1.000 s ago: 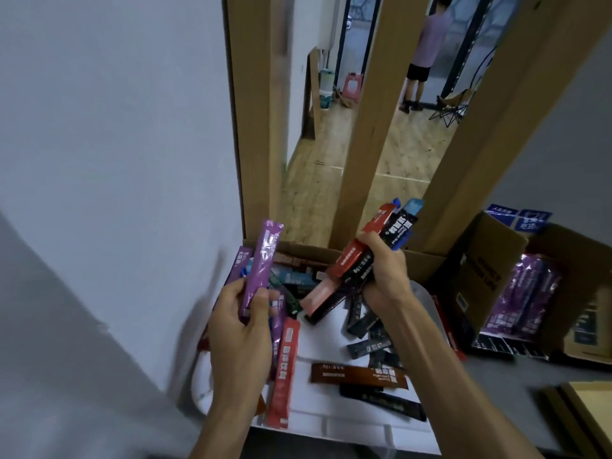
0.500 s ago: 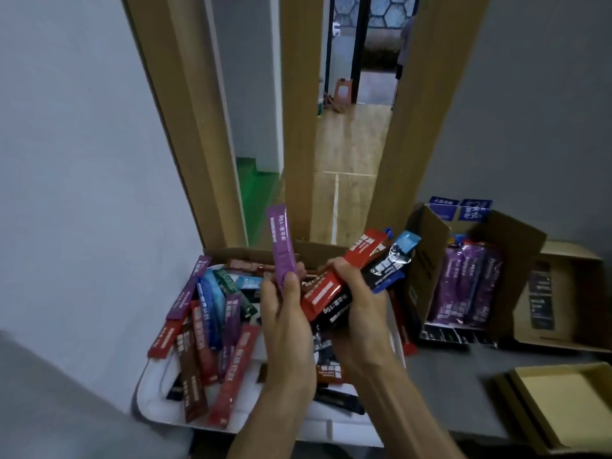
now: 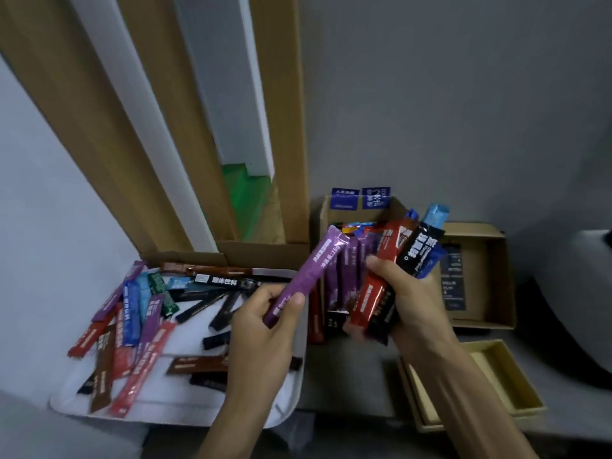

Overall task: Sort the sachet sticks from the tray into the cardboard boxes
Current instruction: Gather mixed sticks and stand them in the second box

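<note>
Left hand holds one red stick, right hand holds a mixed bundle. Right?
The colour is wrong. In the head view the left hand holds one purple stick, not a red one. The right hand does hold a mixed bundle.

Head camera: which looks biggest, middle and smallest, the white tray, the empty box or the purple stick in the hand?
1. Tray
2. Empty box, though the arm hides part of it
3. Purple stick in the left hand, even though it is held nearer the camera
</note>
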`<state>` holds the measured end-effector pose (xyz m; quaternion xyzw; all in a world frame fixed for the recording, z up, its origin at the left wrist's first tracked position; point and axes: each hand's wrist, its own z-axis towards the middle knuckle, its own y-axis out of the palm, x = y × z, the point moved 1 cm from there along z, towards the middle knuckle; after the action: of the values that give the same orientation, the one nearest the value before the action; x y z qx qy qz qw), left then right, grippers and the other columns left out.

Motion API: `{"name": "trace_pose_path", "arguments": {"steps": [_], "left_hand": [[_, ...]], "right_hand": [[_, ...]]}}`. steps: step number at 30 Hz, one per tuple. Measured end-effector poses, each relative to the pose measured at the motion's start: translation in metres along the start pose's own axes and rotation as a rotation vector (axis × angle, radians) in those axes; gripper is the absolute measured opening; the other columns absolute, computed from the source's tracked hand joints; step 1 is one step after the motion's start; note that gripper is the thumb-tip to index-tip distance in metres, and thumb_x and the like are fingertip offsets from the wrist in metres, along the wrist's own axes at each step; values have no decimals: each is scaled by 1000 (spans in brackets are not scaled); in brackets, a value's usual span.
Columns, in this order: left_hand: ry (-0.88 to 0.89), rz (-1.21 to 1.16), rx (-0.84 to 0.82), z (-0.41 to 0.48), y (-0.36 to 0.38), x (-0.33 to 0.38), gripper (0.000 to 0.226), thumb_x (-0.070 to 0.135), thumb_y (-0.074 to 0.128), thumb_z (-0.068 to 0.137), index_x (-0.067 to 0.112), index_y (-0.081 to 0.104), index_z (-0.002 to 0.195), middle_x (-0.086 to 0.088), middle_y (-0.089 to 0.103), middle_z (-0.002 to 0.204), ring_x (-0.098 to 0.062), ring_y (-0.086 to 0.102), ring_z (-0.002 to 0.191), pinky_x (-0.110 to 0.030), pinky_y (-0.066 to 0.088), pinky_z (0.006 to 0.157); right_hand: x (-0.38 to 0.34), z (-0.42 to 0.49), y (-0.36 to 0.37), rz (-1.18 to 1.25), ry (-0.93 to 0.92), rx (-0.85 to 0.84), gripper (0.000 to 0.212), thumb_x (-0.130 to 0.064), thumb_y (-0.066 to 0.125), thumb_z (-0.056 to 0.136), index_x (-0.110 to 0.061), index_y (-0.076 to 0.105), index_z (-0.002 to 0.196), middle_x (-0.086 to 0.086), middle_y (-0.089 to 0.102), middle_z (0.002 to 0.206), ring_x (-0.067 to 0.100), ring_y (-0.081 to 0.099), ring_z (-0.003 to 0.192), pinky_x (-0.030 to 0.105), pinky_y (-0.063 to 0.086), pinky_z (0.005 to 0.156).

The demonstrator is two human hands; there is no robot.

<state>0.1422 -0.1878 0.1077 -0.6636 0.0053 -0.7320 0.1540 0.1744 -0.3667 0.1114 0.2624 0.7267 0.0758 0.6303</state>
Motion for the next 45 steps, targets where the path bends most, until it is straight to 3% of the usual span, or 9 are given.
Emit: {"name": "trace_pose_path", "arguments": {"steps": [4, 7, 11, 16, 24, 29, 31, 39, 45], "left_hand": [[-8, -36, -75, -12, 21, 3, 3, 20, 69, 90, 21, 72, 91, 6, 67, 71, -6, 62, 68, -14, 46, 59], [-18, 1, -191, -13, 34, -1, 6, 18, 73, 87, 23, 72, 88, 5, 71, 77, -8, 66, 73, -19, 51, 68], [19, 90, -350, -14, 46, 0, 6, 26, 71, 89, 28, 72, 95, 14, 72, 87, -2, 66, 85, -12, 48, 73], [118, 266, -346, -6, 66, 4, 9, 23, 63, 95, 31, 67, 95, 16, 62, 70, 7, 57, 65, -8, 41, 55], [168, 287, -97, 43, 114, -12, 9, 21, 57, 98, 23, 59, 89, 8, 62, 76, 3, 59, 71, -12, 46, 61], [160, 345, -193, 57, 150, -35, 8, 20, 56, 98, 28, 57, 99, 6, 64, 95, -10, 64, 88, -32, 57, 75], [183, 403, -167, 51, 152, -41, 17, 19, 56, 98, 26, 54, 113, 6, 65, 106, -10, 64, 97, -30, 57, 81], [438, 697, -184, 41, 154, -43, 37, 15, 56, 97, 21, 42, 130, 2, 43, 132, -10, 60, 97, -15, 50, 70], [444, 794, -151, 48, 147, -51, 33, 18, 56, 98, 19, 44, 128, 2, 48, 127, -12, 64, 94, -17, 53, 70]], "right_hand": [[-25, 1, -21, -114, -26, -78, 31, -17, 78, 80, -16, 66, 108, 9, 78, 97, 25, 77, 87, 43, 61, 76], [-28, 2, -33, -198, -11, -75, 30, -15, 79, 80, -18, 64, 107, 6, 78, 92, 22, 77, 81, 35, 61, 65], [-29, 0, -47, -281, -27, -60, 33, -12, 77, 82, -20, 62, 110, 4, 77, 94, 18, 76, 83, 34, 59, 69], [-25, 3, -56, -317, -42, -59, 32, -11, 76, 82, -22, 62, 109, 3, 77, 95, 17, 76, 83, 34, 58, 70], [-35, 10, -95, -244, -32, 84, 44, -15, 79, 80, -20, 59, 119, 5, 73, 102, 22, 74, 91, 44, 60, 77], [-30, 6, -111, -231, -18, 108, 41, -12, 78, 80, -21, 59, 115, 9, 70, 104, 28, 71, 96, 48, 58, 84], [-28, 4, -116, -228, -8, 100, 42, -12, 78, 79, -21, 59, 116, 10, 70, 103, 28, 71, 95, 47, 58, 83], [-24, -2, -121, -223, 21, 72, 45, -11, 78, 78, -23, 58, 117, 9, 70, 103, 28, 71, 94, 50, 58, 86], [-21, -7, -122, -209, 35, 47, 47, -11, 78, 78, -22, 58, 119, 10, 70, 104, 28, 71, 95, 46, 59, 79]]}}
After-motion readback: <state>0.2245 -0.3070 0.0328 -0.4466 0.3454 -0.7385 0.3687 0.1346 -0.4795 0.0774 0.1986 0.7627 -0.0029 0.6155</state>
